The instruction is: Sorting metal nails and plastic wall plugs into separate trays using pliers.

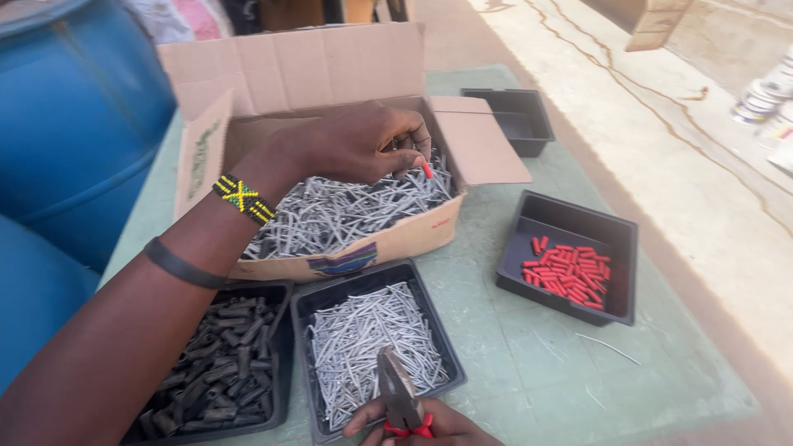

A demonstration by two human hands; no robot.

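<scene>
My left hand (363, 144) is over the box (330, 91), fingers pinched shut on a red cap (427, 170) still on a grey pin. My right hand (429, 425), near edge below the box, is closed round red-handled pliers (398, 395), jaws shut, over the pin tray (376, 351). The pin tray in front of the box holds many bare pins. The tray (223, 363) left of it holds black sleeves. The tray (570, 260) right of the box holds a small heap of red caps. The far tray (512, 120) behind the box's right flap looks empty. The box is still heaped with mixed parts, so I judge most sorting is left.
</scene>
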